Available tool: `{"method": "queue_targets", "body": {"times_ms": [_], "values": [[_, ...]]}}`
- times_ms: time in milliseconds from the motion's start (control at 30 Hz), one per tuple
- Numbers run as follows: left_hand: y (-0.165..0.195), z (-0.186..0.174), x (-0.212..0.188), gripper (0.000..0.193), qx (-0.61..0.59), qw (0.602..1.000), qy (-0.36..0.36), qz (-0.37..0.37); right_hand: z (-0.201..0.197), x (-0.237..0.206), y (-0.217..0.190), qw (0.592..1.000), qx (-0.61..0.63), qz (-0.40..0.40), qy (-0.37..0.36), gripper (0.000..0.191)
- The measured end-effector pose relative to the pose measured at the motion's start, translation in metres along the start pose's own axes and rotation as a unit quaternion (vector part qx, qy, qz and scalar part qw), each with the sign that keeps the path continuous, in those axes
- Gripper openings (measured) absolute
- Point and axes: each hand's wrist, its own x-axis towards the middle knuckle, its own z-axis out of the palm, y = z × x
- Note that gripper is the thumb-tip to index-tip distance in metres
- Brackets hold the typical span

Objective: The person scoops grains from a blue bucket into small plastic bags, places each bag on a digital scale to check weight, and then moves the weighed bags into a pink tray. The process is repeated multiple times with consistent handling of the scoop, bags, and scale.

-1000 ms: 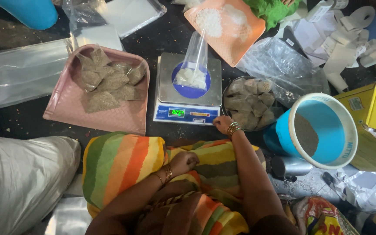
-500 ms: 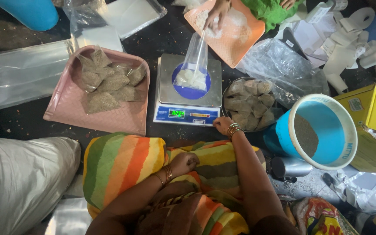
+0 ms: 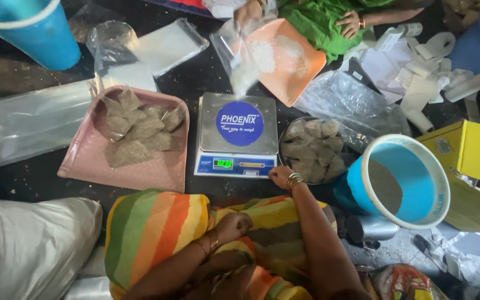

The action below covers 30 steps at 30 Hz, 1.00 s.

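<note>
While left hand (image 3: 233,226) rests fisted, right hand (image 3: 280,176) touches scale (image 3: 238,135).

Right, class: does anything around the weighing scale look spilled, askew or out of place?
Nothing looks spilled. The scale has an empty pan; another person's hand holds a clear bag of white grains above it, tilted.

Both forearms are bare, no sleeves. Gold bangles stacked on the right hand's (image 3: 280,176) wrist, thinner ones on the left hand's (image 3: 233,226). Striped cloth (image 3: 156,233) across the lap: green, yellow, orange, red bands.
</note>
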Motion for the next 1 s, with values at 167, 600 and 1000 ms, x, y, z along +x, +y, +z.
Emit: {"method": "queue_targets", "body": {"times_ms": [167, 600, 1000], "values": [[-0.0021, -0.0001, 0.0017, 0.015, -0.003, 1.0, -0.007, -0.027, -0.0029, -0.0021, -0.0023, 1.0, 0.005, 0.008, -0.007, 0.02], [-0.0009, -0.0011, 0.0006, 0.016, -0.011, 1.0, -0.014, -0.025, -0.003, -0.002, -0.0025, 0.999, -0.008, 0.026, -0.023, 0.02], [-0.0024, -0.0014, 0.0016, 0.017, 0.0, 1.0, -0.003, 0.004, -0.0044, -0.0019, -0.0026, 0.999, -0.01, 0.028, -0.029, 0.02]]}}
